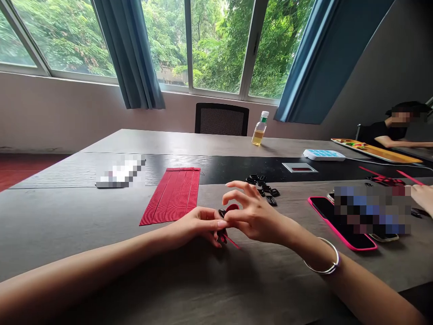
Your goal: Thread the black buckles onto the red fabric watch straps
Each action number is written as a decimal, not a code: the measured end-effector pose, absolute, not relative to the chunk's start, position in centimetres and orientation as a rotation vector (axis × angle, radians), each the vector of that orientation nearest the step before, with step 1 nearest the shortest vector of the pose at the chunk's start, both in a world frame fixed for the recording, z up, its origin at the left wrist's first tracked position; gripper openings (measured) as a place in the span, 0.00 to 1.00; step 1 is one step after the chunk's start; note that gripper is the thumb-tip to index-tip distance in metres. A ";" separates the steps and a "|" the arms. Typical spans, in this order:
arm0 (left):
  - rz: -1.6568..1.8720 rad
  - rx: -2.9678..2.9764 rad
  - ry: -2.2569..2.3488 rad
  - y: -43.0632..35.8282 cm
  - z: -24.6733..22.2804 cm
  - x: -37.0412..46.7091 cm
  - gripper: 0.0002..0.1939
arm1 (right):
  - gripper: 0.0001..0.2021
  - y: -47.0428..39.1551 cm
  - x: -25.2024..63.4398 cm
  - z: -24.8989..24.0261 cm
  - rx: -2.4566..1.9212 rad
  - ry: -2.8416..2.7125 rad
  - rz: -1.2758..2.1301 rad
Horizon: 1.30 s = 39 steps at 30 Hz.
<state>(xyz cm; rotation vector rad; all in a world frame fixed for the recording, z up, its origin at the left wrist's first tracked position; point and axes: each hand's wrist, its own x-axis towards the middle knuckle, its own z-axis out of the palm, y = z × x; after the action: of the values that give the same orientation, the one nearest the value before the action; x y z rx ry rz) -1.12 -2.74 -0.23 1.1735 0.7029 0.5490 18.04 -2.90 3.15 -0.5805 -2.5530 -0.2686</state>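
My left hand (199,222) is closed, its thumb and fingers pinching a small black buckle-like piece (222,212) above the table. A narrow red strap (233,242) hangs below the fingers, and a loop of it shows above them. My right hand (253,211) meets the left, with thumb and index finger pinched on the red strap and the other fingers raised and bent. The fingers partly hide how strap and black piece join. Just beyond the hands lie red straps (174,194) side by side in a flat panel. Several loose black plastic buckles (265,189) sit to its right.
Phones lie at the right, one in a pink-edged case (341,225). Farther back are a bottle (259,130), a white power strip (324,155) with a cable, and an orange tray (379,151). A blurred object (120,171) lies left. Another person's hand (422,196) is at the right edge.
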 end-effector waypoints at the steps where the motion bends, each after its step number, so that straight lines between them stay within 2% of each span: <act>1: 0.532 1.178 0.701 -2.8 -0.1 -1.2 0.16 | 0.09 -2.7 18.3 3.3 -0.576 -2.560 -0.261; 8: 0.538 1.150 0.658 -2.8 -0.2 -1.3 0.14 | 0.07 -2.3 20.4 5.2 -0.707 -2.573 -0.214; 14: 0.577 1.130 0.655 -2.6 -0.6 -1.1 0.15 | 0.05 -3.2 18.3 3.5 -0.603 -2.561 -0.258; 17: 0.534 1.170 0.638 -2.7 -0.5 -1.2 0.14 | 0.09 -2.7 18.5 3.5 -0.570 -2.582 -0.277; 21: 0.496 1.195 0.653 -2.8 -0.4 -1.5 0.13 | 0.09 -1.5 21.6 5.8 -0.646 -2.399 -0.286; 25: 0.539 1.126 0.654 -2.5 -0.5 -1.3 0.17 | 0.07 -1.1 23.5 7.2 -0.733 -2.408 -0.089; 31: 0.634 1.056 0.591 -2.1 -0.7 -1.1 0.17 | 0.02 -1.1 21.5 4.9 -0.719 -2.495 0.346; 36: 0.620 1.060 0.581 -1.9 -0.9 -0.9 0.16 | 0.24 -1.2 19.9 3.3 -0.672 -2.597 0.527; 39: 0.599 1.055 0.558 -1.8 -1.0 -0.9 0.16 | 0.23 -1.5 19.3 2.6 -0.657 -2.675 0.512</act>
<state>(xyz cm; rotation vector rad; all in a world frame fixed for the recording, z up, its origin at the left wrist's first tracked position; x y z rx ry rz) -0.88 -1.81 -0.97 1.0551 0.5579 0.5990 19.35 -1.45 2.59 -0.6567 -2.6749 0.5115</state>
